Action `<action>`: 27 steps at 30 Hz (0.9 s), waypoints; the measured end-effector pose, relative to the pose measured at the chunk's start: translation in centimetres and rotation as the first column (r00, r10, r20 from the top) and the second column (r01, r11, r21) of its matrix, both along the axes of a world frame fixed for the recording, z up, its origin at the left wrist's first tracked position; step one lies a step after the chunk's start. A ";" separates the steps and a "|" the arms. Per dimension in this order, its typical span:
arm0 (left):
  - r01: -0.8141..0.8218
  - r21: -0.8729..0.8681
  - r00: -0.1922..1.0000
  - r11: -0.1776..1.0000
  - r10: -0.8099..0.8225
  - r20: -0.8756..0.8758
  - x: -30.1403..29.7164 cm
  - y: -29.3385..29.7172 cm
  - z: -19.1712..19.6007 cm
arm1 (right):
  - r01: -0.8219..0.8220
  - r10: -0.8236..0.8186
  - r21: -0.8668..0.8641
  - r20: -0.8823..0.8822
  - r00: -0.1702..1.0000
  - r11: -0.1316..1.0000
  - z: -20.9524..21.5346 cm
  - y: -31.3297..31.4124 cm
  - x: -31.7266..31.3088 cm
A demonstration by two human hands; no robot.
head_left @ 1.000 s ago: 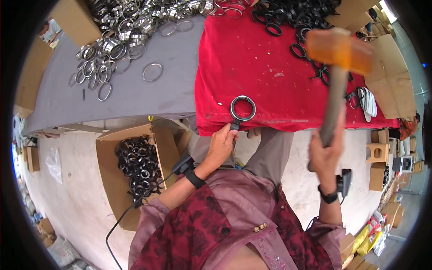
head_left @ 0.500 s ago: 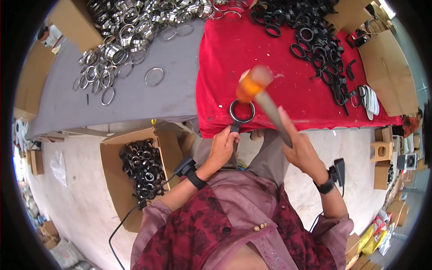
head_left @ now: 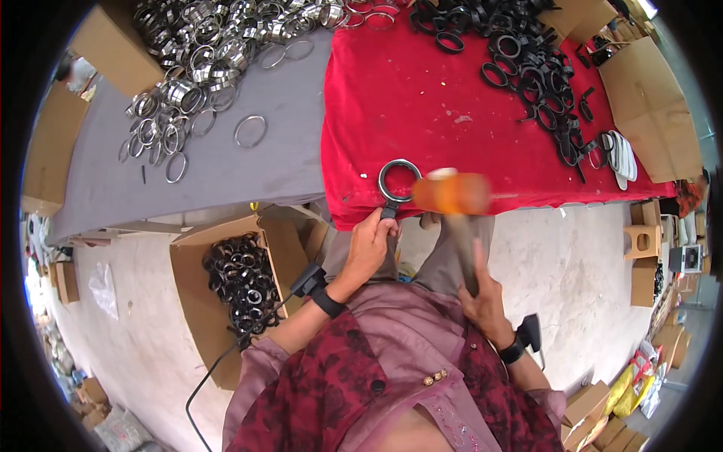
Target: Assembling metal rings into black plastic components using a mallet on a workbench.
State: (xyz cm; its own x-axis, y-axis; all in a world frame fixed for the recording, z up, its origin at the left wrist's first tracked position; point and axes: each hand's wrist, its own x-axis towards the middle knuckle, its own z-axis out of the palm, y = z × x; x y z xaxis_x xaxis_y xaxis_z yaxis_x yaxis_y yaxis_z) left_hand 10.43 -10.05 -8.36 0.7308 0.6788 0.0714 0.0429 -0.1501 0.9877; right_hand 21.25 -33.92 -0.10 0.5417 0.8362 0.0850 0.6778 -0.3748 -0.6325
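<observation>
My left hand (head_left: 369,245) pinches the short tab of a black ring (head_left: 382,183) at the front edge of the red cloth. The ring lies flat, with a shiny metallic band showing inside its rim. My right hand (head_left: 486,305) is wrapped round the handle of a mallet (head_left: 452,194), whose amber-orange head is smeared by motion. That head is just right of the ring, over the cloth edge; whether it touches the ring I cannot tell.
Loose silver rings (head_left: 218,56) are heaped on the grey cloth (head_left: 248,173). Black tabbed rings (head_left: 531,79) pile up at the far right, near white gloves (head_left: 619,160). Below left, an open carton (head_left: 188,305) holds several black rings. A cable (head_left: 197,395) trails from my left wrist.
The mallet head has come down and nearer, slightly to the right. My right hand has moved back toward my body and left. My left hand keeps its hold on the ring.
</observation>
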 end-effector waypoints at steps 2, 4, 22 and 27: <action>-0.002 0.005 1.000 1.000 0.002 -0.011 -0.3 0.2 0.0 | 0.111 -0.110 0.006 -0.114 0.987 0.994 1.6 0.2 -1.0; -0.004 0.014 1.000 1.000 0.005 -0.017 -0.6 0.3 -0.1 | 0.203 -0.200 0.206 -0.033 0.979 0.957 2.9 1.2 -1.1; -0.030 0.028 1.000 0.999 0.029 0.005 -0.9 -0.2 -0.7 | -0.300 0.282 0.056 0.217 0.935 0.952 16.4 11.7 3.9; -0.013 0.016 0.999 1.000 0.014 -0.031 -0.4 0.0 -0.2 | -0.280 0.300 -0.136 0.154 0.942 0.950 13.4 11.0 4.9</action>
